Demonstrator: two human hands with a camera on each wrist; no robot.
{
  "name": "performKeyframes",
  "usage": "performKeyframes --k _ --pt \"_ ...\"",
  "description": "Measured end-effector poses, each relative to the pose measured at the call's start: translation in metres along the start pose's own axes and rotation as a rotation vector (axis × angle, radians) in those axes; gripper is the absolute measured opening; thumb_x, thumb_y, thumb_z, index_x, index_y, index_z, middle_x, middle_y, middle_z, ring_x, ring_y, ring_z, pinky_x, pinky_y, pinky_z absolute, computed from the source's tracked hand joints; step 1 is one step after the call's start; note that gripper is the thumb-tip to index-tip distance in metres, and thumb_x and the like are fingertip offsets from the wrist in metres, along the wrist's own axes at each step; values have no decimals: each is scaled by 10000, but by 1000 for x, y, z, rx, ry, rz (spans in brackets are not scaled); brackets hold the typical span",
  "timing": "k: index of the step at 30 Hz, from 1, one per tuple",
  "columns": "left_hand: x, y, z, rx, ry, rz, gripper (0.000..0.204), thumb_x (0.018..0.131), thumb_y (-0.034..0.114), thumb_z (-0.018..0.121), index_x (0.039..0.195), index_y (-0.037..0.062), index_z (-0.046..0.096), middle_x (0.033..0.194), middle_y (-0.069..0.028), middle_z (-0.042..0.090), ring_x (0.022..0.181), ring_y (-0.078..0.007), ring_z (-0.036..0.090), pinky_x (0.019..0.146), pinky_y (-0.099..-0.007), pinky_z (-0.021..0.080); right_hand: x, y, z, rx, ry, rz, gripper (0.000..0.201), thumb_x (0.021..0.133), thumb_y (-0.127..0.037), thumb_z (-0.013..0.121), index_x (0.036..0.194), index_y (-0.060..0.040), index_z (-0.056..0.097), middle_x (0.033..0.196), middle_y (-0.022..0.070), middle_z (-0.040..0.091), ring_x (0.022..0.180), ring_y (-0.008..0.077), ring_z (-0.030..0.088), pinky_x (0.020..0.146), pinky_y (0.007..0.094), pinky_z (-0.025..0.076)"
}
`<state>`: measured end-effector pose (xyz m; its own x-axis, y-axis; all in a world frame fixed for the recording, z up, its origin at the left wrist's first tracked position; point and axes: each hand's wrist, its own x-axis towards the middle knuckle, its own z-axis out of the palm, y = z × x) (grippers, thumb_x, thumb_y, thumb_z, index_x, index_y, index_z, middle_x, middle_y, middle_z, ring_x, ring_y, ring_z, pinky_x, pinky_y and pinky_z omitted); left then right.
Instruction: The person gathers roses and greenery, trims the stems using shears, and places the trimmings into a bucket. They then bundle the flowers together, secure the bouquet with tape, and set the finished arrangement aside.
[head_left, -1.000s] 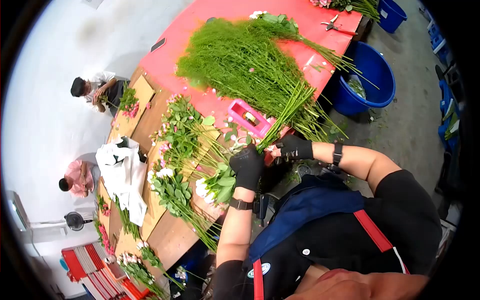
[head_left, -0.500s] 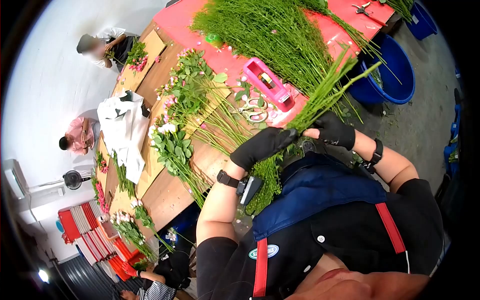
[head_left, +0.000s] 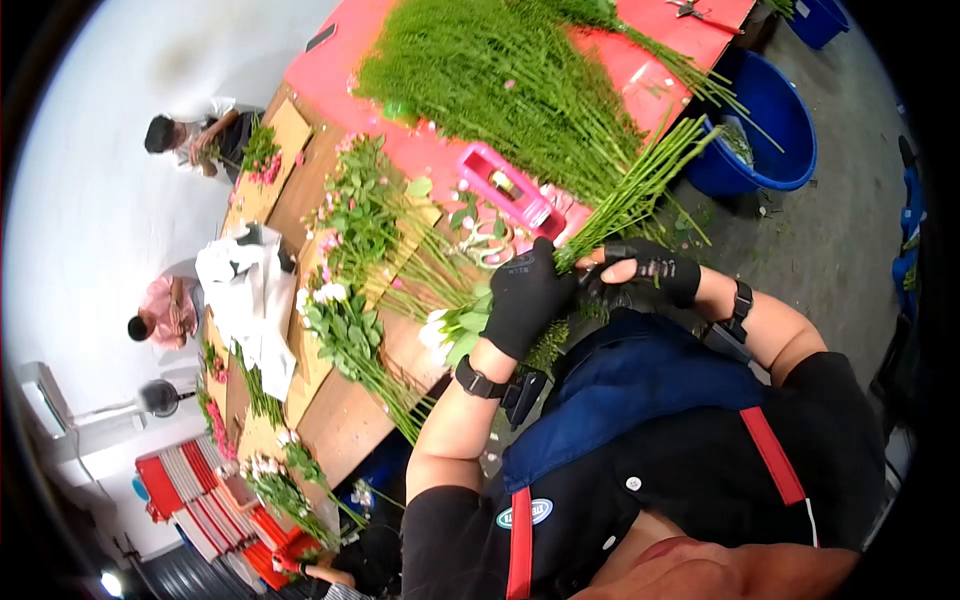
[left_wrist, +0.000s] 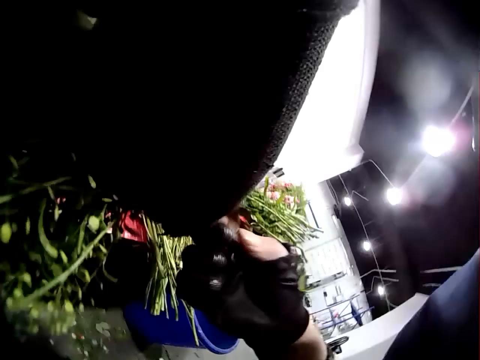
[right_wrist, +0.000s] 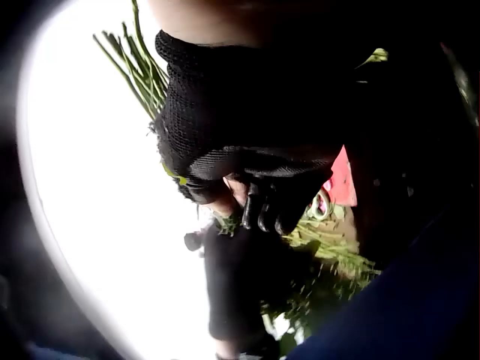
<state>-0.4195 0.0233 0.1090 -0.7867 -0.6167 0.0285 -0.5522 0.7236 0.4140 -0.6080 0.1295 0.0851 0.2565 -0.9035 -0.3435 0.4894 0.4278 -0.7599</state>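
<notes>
In the head view my left hand [head_left: 530,300], in a black fingerless glove, grips a bundle of long green stems [head_left: 640,195]. The stem ends fan out to the upper right, and feathery leaves [head_left: 547,350] hang below the glove. Close against it, my right hand [head_left: 645,270], gloved alike, has its fingers curled in at the stems with the bare thumb showing. In the right wrist view that thumb [right_wrist: 219,210] and the fingers close over small green sprigs [right_wrist: 227,223] right at the left glove. The left wrist view mostly shows the dark glove.
A pink tape dispenser [head_left: 542,214] and scissors [head_left: 490,258] lie past my hands. Feathery greenery [head_left: 470,90] covers the red tabletop [head_left: 335,75]. Roses [head_left: 355,205] lie to the left, and a blue tub [head_left: 800,165] stands off the right edge. Two people [head_left: 172,310] sit across the table.
The stem bundle swung up and rightward, showing its leaves under my left hand, then came back lower over the table. Both hands stayed together on it. The head view shifted too.
</notes>
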Motion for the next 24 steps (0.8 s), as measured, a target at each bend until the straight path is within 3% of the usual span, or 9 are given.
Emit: performKeyframes --k 3,6,8,9,10,14,17,19,24 --pt "19 4 4 206 -34 -21 488 745 417 697 986 31 523 543 -87 572 462 -283 581 462 -400 440 -37 -39 4 -333 50 35 343 862 -192 607 1159 -21 620 1047 131 657 928 231 632 826 344 492" --pt "47 13 -1 260 13 243 386 726 416 689 899 95 565 550 -86 579 473 -269 591 441 -387 432 -52 -73 -15 -1700 411 -995 442 704 -230 731 1089 -52 608 908 145 629 839 318 607 794 390 490" --pt "76 34 -21 290 23 386 287 682 346 693 822 130 566 556 -73 577 494 -273 601 462 -415 439 -63 -85 -39 -1804 507 -673 529 675 -227 743 1145 -36 594 908 162 649 844 325 631 775 392 501" --pt "94 54 -30 444 -97 293 280 703 301 680 902 120 600 677 -73 609 682 -273 631 668 -462 493 -67 -78 -59 -1731 533 -387 525 680 -208 738 1153 -30 597 908 174 654 851 329 643 771 387 506" --pt "117 64 -34 480 124 431 326 712 293 679 978 116 613 790 -85 620 832 -281 611 797 -491 453 -62 -54 -99 -1449 631 -711 465 685 -159 726 1110 -6 617 908 184 660 845 329 658 734 378 517" --pt "143 110 -69 275 495 512 478 741 278 683 1183 114 605 1074 -98 601 1158 -295 496 1043 -538 301 -46 -86 -134 -1188 944 -626 242 805 -207 676 1025 -109 653 830 139 657 749 303 650 661 367 501" --pt "120 102 -44 92 433 505 482 743 279 703 1184 111 606 1112 -108 599 1167 -321 504 1025 -537 329 -1 -106 -209 -1324 1168 -714 376 856 -339 650 1129 -82 617 832 182 658 775 339 653 684 399 494" --pt "100 81 -21 -1 311 465 446 763 260 693 1167 92 607 1079 -119 601 1119 -320 523 988 -507 363 15 -155 -215 -1224 1109 -278 547 807 -481 656 1124 -39 593 937 221 654 895 370 635 756 424 493" --pt "42 21 13 -133 105 226 373 769 222 702 1090 50 621 970 -139 626 936 -322 581 843 -428 431 69 -174 -309 -1527 1167 -167 687 759 -532 628 1253 -68 519 1210 216 564 1132 370 532 927 444 433"
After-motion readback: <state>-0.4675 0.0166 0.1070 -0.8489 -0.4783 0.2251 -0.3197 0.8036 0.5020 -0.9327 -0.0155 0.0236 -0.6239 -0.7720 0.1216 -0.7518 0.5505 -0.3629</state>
